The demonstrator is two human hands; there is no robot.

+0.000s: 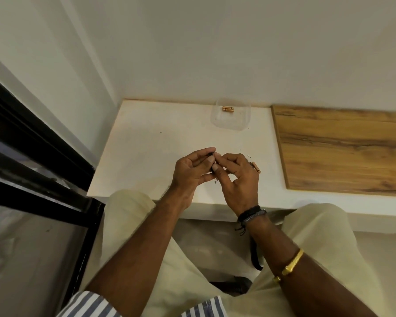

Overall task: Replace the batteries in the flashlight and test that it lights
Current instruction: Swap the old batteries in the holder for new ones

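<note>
Both hands meet above the middle of the white table (pixel 146 138). My left hand (pixel 190 172) and my right hand (pixel 238 177) pinch a small black flashlight (pixel 212 154) between their fingertips; most of it is hidden by the fingers. A gold-coloured battery (pixel 256 167) lies on the table just right of my right hand, partly behind the knuckles. Two more gold batteries (pixel 228 109) lie inside a clear plastic container (pixel 232 121) at the back of the table.
A wooden board (pixel 341 147) covers the table's right side. White walls close the back and left. A black-framed glass panel (pixel 37 170) stands at the left. My knees sit under the table's front edge.
</note>
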